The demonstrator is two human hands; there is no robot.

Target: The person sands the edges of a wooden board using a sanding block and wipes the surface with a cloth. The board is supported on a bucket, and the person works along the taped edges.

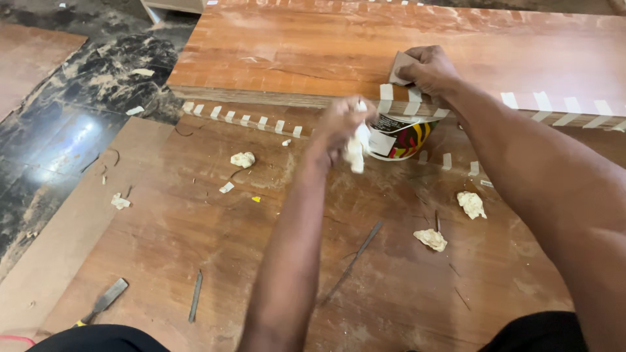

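My left hand (pixel 340 125) is closed around a crumpled white rag (pixel 356 147), held just left of a small white tub (pixel 399 138) with red, yellow and black markings. My right hand (pixel 427 68) presses a small grey sanding pad (pixel 399 67) against the top edge of a raised wooden panel (pixel 293 58), right above the tub. Strips of pale masking tape (pixel 413 101) run down that panel's front edge. The tub stands on a lower wooden board (pixel 195 215) beneath both arms.
Crumpled putty-stained wads lie on the lower board: one (pixel 242 159) to the left, two (pixel 471 204) (pixel 431 239) to the right. A chisel (pixel 104 300), a thin metal tool (pixel 195 295) and a long thin rod (pixel 355 257) lie near me. Dark marble floor (pixel 78 130) lies left.
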